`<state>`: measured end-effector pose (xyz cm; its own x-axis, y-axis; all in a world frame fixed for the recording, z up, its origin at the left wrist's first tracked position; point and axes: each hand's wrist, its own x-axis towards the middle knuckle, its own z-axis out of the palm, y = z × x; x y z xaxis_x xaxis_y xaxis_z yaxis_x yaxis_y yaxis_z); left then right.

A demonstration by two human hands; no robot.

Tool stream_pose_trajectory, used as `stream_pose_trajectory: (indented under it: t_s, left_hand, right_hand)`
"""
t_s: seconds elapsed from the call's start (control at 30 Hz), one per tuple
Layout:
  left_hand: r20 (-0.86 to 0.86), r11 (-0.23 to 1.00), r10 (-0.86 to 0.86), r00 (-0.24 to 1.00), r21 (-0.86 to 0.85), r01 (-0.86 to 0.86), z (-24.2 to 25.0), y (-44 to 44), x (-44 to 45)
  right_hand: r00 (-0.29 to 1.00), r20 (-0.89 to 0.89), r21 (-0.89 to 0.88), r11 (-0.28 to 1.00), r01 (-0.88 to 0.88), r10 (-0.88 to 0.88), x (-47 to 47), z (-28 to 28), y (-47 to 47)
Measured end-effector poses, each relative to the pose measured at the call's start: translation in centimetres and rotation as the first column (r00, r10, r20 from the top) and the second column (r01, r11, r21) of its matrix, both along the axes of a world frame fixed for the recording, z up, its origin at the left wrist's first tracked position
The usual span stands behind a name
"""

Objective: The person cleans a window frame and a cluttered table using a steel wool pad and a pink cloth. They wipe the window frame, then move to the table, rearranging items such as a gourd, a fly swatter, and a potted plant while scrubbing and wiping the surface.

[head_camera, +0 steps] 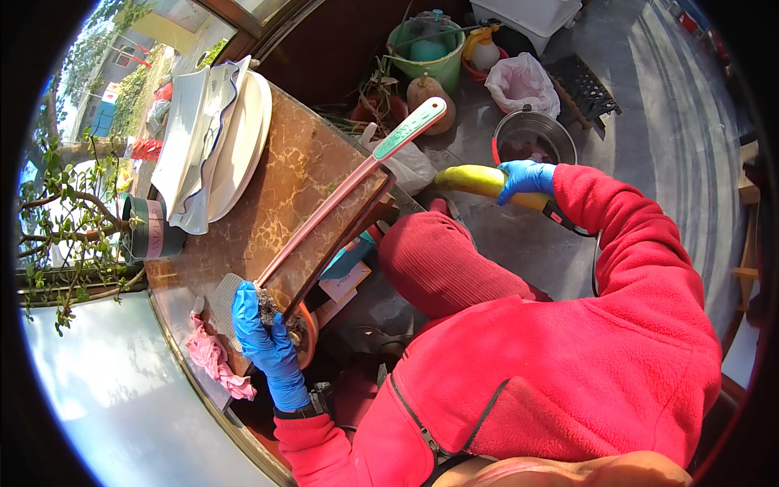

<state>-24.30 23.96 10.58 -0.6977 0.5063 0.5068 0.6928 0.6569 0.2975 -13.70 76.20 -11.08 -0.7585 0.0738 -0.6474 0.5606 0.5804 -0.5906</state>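
My left hand [268,347], in a blue glove, curls around a grey, fuzzy scouring pad [268,305] at the brown marbled tabletop [286,146]. Passing beside its fingers is the long pink handle of a fly swatter [341,195], with a green grip at the far end. The swatter's pale perforated head [224,304] shows left of the glove. Whether that hand also touches the handle is unclear. To the right, my blue-gloved right hand [526,179] grips a long yellow-green gourd [468,179] above the floor, near a metal pot [535,134].
White plates [246,140] lean by the window, beside a potted succulent [155,228]. A pink cloth [213,356] and an orange-rimmed bowl [309,341] are near my left hand. Farther off stand a green bucket [453,67], a pumpkin [429,97] and a plastic-lined bin [523,82].
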Motion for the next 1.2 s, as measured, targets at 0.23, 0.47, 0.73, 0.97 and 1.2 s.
stream_pose_trajectory:
  t_s: [0.23,0.47,0.73,0.97,1.2]
  left_hand:
    - [-0.039,0.999,0.013,0.999,-0.047,-0.015,0.0,0.1,-0.2]
    - [-0.023,0.999,0.029,0.999,-0.046,-0.03,0.0,0.1,-0.1]
    - [-0.003,0.998,0.03,1.0,-0.06,-0.03,0.2,0.3,-0.2]
    - [-0.025,0.999,0.03,0.999,-0.015,-0.03,0.7,0.9,-0.4]
    - [-0.032,0.998,0.004,0.999,-0.069,-0.006,1.8,1.4,-0.6]
  right_hand:
    - [0.987,-0.153,-0.037,0.998,0.049,-0.054,-0.8,6.0,-0.5]
    - [0.912,-0.304,-0.231,0.95,0.211,-0.277,1.8,7.9,-2.2]
    - [0.809,-0.508,-0.086,0.952,0.293,-0.295,-8.3,-0.4,-4.9]
    - [0.875,-0.483,0.381,0.907,0.179,0.03,-20.0,-10.0,-7.2]
    - [0.876,-0.457,0.278,0.911,0.305,-0.154,-23.9,-20.6,-8.4]
